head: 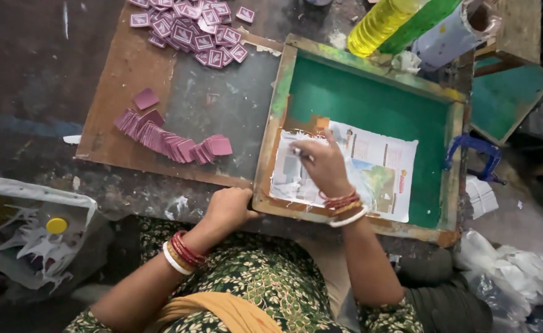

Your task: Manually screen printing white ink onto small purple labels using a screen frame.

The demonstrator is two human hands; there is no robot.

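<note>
Paper sheet (pixel 370 169) under rt fingers (pixel 305 148)

Left hand (pixel 229 206) on green screen frame's (pixel 270 142) near corner, right hand (pixel 324 163) on paper sheet (pixel 379 176) inside.

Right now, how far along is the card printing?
Done: printed cards heaped at the board's far end. In hand: left hand grips the screen frame; right hand presses on the paper inside it. Left: plain cards fanned in a row.
</note>
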